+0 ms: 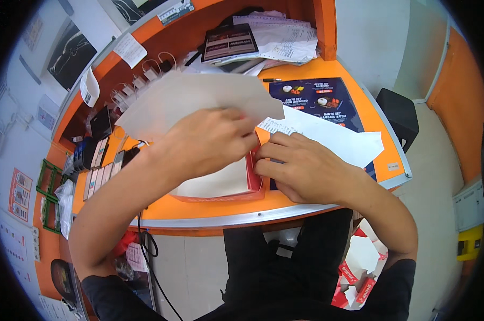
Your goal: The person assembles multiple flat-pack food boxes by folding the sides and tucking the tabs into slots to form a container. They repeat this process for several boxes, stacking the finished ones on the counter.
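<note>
A red and white cardboard box (226,183) lies on the orange counter in front of me, its white inside facing up. A large pale panel (199,88), apparently its lid, stands raised over the far side. My left hand (215,140) reaches across the box with fingers curled against the panel's lower right part; the fingertips are partly hidden. At the box's right corner my right hand (300,166) is closed, its bent fingers gripping the red side wall. A white paper sheet (338,142) lies just beyond that hand, over a dark printed menu (319,99).
Papers and a dark tablet-like board (230,43) fill the back shelf. White chargers with cables (140,83) line the left side, near a row of small boxes (100,174). A black stool (397,115) stands right. Flattened red-white boxes (362,262) lie below, beside my right arm.
</note>
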